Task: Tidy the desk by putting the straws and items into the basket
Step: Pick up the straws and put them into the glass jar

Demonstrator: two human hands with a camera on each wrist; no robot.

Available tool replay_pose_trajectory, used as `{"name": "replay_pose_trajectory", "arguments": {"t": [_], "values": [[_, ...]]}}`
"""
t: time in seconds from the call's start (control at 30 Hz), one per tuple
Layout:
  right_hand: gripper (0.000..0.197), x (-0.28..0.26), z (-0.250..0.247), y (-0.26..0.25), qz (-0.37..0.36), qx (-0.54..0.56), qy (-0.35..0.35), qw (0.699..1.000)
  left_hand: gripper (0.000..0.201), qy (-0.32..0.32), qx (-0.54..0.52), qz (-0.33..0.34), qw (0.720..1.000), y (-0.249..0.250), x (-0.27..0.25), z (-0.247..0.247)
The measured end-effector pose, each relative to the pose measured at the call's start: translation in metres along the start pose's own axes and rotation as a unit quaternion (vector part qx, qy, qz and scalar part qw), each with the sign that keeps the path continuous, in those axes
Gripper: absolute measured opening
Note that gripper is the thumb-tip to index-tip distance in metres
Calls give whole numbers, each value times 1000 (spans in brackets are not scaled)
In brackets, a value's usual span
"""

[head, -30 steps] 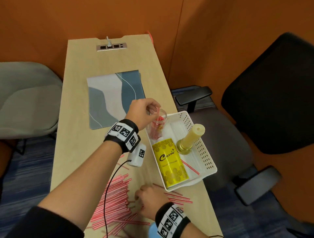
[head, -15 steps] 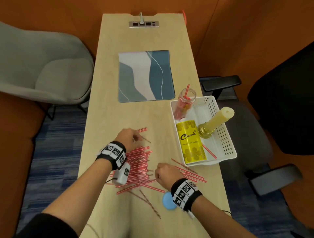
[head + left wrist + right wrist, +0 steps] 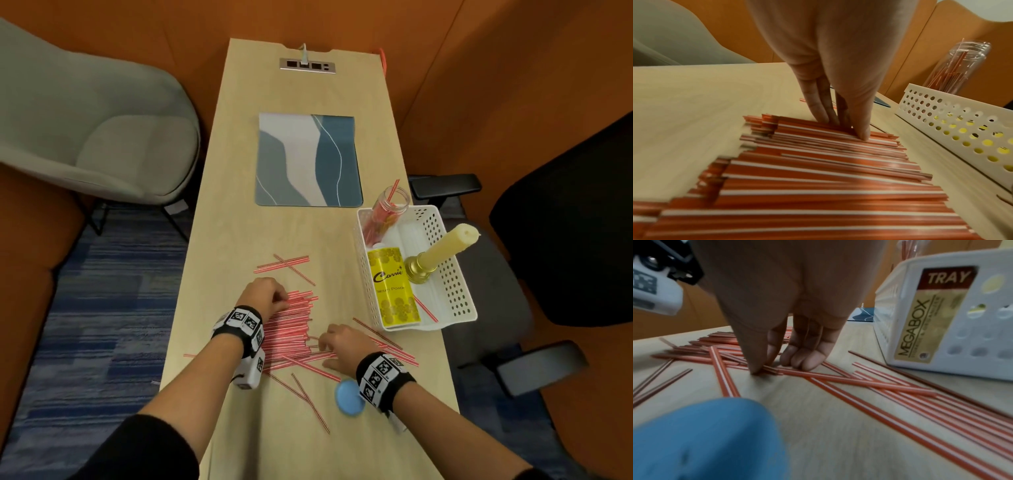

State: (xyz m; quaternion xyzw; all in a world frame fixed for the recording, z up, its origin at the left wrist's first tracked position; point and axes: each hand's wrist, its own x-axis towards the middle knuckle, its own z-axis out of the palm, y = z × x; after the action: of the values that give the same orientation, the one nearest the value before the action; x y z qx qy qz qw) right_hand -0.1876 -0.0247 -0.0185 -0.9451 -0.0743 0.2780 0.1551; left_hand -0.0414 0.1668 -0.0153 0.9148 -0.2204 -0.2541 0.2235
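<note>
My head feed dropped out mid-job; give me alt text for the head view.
Both hands, left hand and right hand, rest on a pile of red straws on the desk. To the right, a white basket holds a straw jar, yellow bottle and candle.

Your straws lie heaped mid-desk; the basket sits to their right, holding a jar, box and candle; a mat lies behind.
</note>
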Motion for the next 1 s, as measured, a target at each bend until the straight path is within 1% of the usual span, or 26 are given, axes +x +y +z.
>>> {"name": "replay_pose_trajectory", "arguments": {"t": [0.07, 0.13, 0.2, 0.27, 0.37, 0.43, 0.5, 0.53, 0.6, 0.67, 0.73, 0.8, 0.83, 0.9, 0.93, 1.0], "values": [[16, 0, 3, -4, 17, 22, 16, 999, 10, 1, -3, 6, 1000, 1, -1, 2], [13, 0, 0, -7, 33, 37, 15, 999, 8, 14, -31, -1, 999, 1, -1, 3], [12, 0, -5, -6, 37, 50, 13, 998, 12, 27, -69, -16, 997, -2, 1, 5], [11, -2, -13, -5, 36, 65, 23, 997, 16, 22, -79, -18, 996, -4, 3, 4], [13, -9, -32, 0, 33, 107, 62, 992, 8, 18, -75, -11, 997, -3, 5, -1], [15, -17, -52, 1, 31, 140, 94, 985, 9, 23, -89, -11, 996, -2, 6, -6], [11, -25, -79, 4, 31, 186, 145, 971, 14, 28, -105, -17, 994, 0, 6, -10], [9, -30, -96, 6, 34, 217, 175, 960, 17, 32, -114, -21, 993, 1, 6, -13], [9, -40, -135, 10, 48, 279, 243, 928, 22, 39, -129, -29, 990, 6, 8, -20], [11, -49, -179, 16, 58, 313, 321, 892, 24, 32, -136, -38, 989, 13, 10, -26], [12, -55, -218, 25, 67, 296, 403, 863, 25, 18, -137, -52, 989, 19, 12, -30], [11, -55, -248, 38, 83, 239, 486, 837, 27, 3, -134, -74, 988, 21, 14, -32], [11, -53, -259, 45, 96, 206, 516, 826, 29, -5, -129, -87, 988, 21, 14, -32], [13, -47, -277, 57, 122, 155, 539, 819, 35, -20, -120, -105, 987, 20, 15, -31], [14, -43, -284, 63, 131, 133, 537, 823, 37, -24, -117, -108, 987, 19, 15, -30], [15, -35, -293, 73, 152, 102, 511, 840, 41, -22, -115, -107, 987, 17, 14, -27]]}}
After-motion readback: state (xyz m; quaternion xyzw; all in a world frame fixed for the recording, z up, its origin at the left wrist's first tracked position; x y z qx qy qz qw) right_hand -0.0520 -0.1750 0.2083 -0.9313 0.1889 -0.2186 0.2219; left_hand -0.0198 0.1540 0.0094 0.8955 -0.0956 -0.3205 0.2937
